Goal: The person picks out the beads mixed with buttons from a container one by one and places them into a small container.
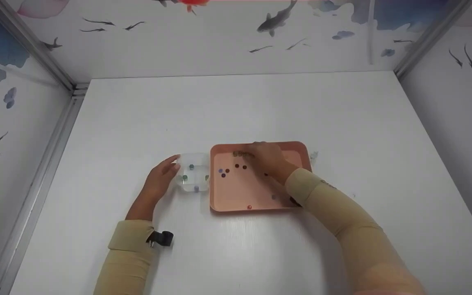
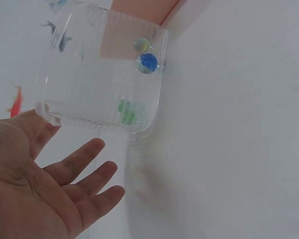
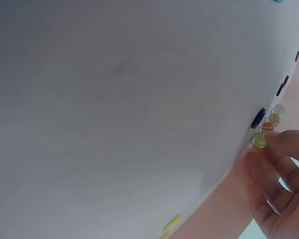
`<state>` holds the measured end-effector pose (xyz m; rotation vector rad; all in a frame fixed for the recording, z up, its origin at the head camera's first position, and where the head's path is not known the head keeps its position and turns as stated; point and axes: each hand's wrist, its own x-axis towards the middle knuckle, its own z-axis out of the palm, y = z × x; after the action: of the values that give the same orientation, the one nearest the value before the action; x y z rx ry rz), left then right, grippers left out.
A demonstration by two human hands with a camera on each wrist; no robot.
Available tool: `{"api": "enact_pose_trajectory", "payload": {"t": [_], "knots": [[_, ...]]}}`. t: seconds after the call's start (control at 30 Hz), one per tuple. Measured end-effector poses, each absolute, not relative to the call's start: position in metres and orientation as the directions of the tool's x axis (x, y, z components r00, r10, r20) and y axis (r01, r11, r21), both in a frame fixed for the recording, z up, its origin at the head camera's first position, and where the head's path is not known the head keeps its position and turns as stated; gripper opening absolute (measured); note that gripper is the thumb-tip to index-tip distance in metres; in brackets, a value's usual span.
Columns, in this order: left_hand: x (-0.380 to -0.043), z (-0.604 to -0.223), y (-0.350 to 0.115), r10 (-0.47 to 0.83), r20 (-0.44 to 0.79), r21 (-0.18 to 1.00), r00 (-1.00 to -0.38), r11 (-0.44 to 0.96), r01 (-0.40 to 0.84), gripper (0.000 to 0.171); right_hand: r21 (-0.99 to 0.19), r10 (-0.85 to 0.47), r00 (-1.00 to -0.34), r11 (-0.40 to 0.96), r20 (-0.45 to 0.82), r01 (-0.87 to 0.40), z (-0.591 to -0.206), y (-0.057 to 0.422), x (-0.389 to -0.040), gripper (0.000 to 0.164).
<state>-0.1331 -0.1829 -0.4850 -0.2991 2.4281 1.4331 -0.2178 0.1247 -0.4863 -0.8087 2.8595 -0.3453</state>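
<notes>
Your right hand [image 1: 268, 157] is working over the far part of the orange tray [image 1: 244, 190]. In the right wrist view, its thumb and a finger are, as it seems, pinching 1 yellowish marble [image 3: 259, 141], just beside a short row of marbles [image 3: 273, 119] near the tray's far wall. Your left hand [image 1: 159, 182] is touching the left side of the clear box [image 1: 195, 178]; its fingers are lying mostly straight and apart, not clamping. The box is standing on the white table [image 1: 236, 110], just left of the tray.

I am judging that the work is only partly done: the box is holding about 4 marbles, including 1 blue marble [image 2: 148, 63], while the row is waiting in the tray. Small dark pieces [image 1: 244, 167] and, at the near edge, 1 red piece [image 1: 249, 207] are also lying there; whether they are counting too, I cannot tell.
</notes>
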Motion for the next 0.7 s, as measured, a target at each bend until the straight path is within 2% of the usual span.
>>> {"api": "enact_pose_trajectory", "payload": {"t": [0.33, 0.43, 0.7], "knots": [[-0.1328, -0.4839, -0.1828, -0.026, -0.348, 0.809, -0.937, 0.498, -0.314, 0.05, -0.19, -0.552, -0.834, 0.818, 0.006, -0.542, -0.4914, 0.1229, -0.2187, 0.028], [-0.1326, -0.4835, -0.1826, -0.023, -0.349, 0.808, -0.937, 0.5, -0.313, 0.05, -0.174, -0.557, -0.83, 0.817, 0.014, -0.55, -0.4916, 0.1232, -0.2186, 0.029], [-0.1336, -0.484, -0.1838, -0.026, -0.353, 0.804, -0.935, 0.503, -0.317, 0.05, -0.2, -0.559, -0.829, 0.81, 0.018, -0.551, -0.4883, 0.1238, -0.2181, 0.027]]}}
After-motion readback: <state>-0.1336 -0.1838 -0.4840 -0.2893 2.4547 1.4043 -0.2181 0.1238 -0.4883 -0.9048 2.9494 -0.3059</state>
